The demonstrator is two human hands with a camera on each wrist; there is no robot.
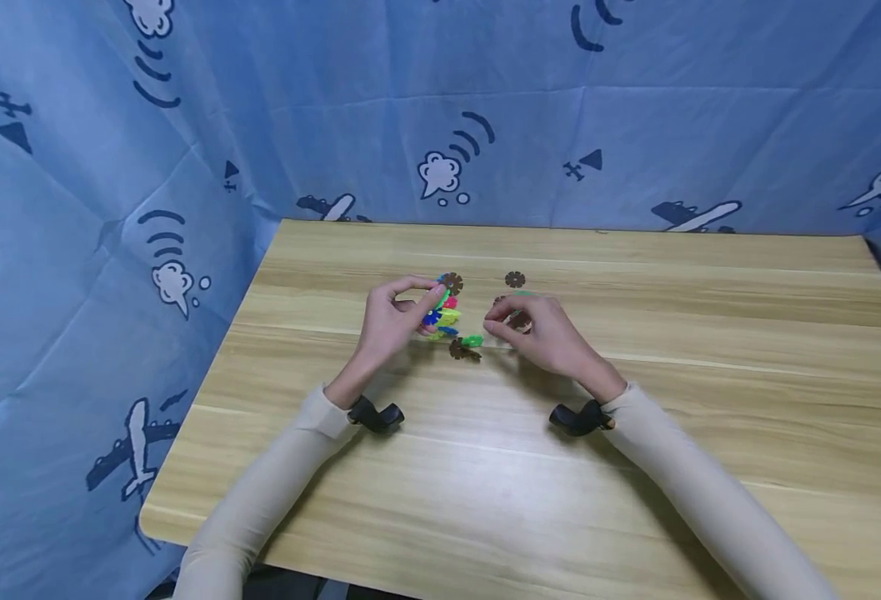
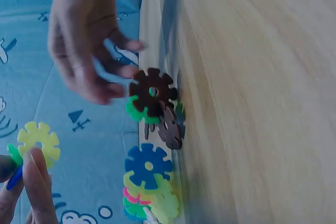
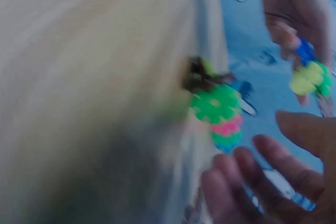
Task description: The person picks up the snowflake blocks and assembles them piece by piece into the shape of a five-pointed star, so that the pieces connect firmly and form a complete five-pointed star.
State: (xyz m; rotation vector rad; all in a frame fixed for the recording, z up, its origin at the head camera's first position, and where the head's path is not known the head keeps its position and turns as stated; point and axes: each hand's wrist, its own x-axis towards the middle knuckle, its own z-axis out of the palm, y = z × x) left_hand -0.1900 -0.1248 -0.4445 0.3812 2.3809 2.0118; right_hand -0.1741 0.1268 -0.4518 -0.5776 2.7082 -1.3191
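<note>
Notched discs [image 2: 47, 137] — yellow, green, blue — jut from the left grip [image 1: 387, 322].

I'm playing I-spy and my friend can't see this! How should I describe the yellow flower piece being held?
Start at the wooden table and find the left hand above it. It pinches a small bunch. There, the yellow piece differs in colour from its neighbours, the green piece and blue piece, and isn't in the pile.
</note>
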